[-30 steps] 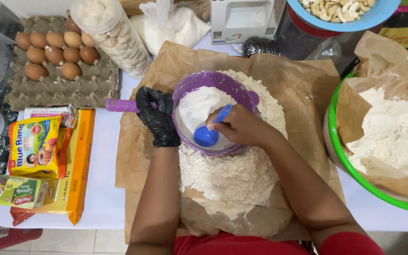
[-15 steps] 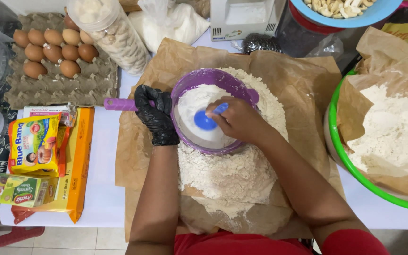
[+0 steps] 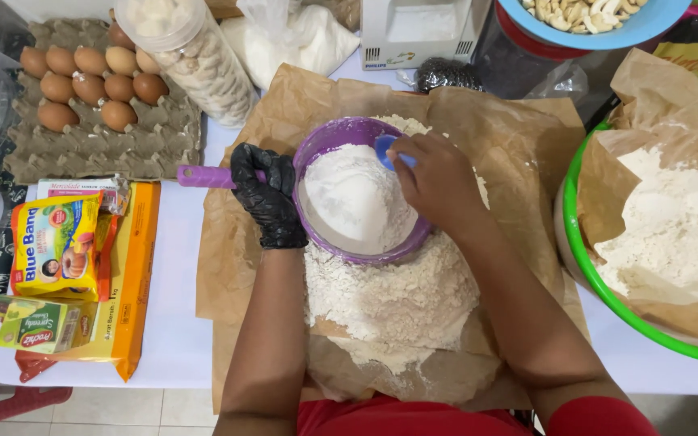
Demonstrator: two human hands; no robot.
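The purple sieve (image 3: 357,194) sits at the middle of the counter (image 3: 175,323), held just above a mound of sifted flour (image 3: 397,299) on a sheet of brown paper (image 3: 494,129). It is a little over half full of white flour. The left hand (image 3: 268,198), in a black glove, has its grip closed around the sieve's handle where it meets the rim. The right hand (image 3: 438,182), bare, pinches a small blue scoop (image 3: 388,149) at the far edge of the sieve, its bowl dipping toward the flour inside.

This looks like the sifting step, with the flour being stirred or pressed through the mesh. The next move likely calls for keeping the sieve level over the mound while the scoop works the flour around, so nothing spills past the paper.

To the right stands a green-rimmed basin (image 3: 583,266), lined with paper and holding more flour. To the left are a tray of brown eggs (image 3: 90,81), a clear jar (image 3: 195,56) lying tilted, and yellow packets (image 3: 54,246) near the counter edge.
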